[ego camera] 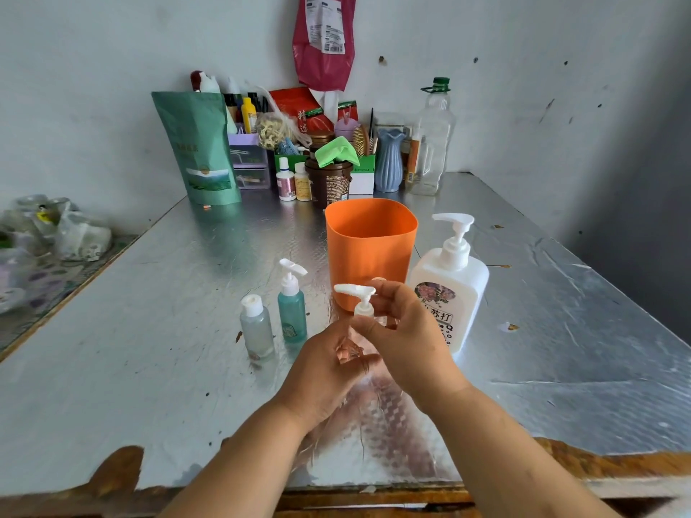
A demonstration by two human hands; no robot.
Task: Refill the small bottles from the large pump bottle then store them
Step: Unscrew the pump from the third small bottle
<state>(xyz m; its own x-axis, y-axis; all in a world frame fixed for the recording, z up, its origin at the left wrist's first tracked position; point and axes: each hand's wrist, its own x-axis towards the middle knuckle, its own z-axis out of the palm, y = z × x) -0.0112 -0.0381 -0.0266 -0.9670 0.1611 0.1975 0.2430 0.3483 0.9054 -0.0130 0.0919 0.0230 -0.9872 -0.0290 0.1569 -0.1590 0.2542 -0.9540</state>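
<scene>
The right grip is pinching the collar of the white pump cap between thumb and fingers, with the forefinger reaching up behind the pump's spout. The left grip is curling round the body of the small clear bottle from below and holding it upright just above the worktop. Both wrists are angling inward so the hands are meeting in front of the orange cup. That pose reads as twisting the cap, though whether it is coming off for filling or going back on cannot be told, and the fingers are hiding how full this bottle is. Left of the orange cup, a teal pump bottle and a frosted flip-top bottle are standing side by side with their caps on. Just right of the orange cup, the large pump bottle is standing with nobody touching it. No small bottle is showing inside the orange cup, so storing is looking wholly undone. The refilling appears to be early or midway at best, with this one bottle in hand and the other two waiting.
</scene>
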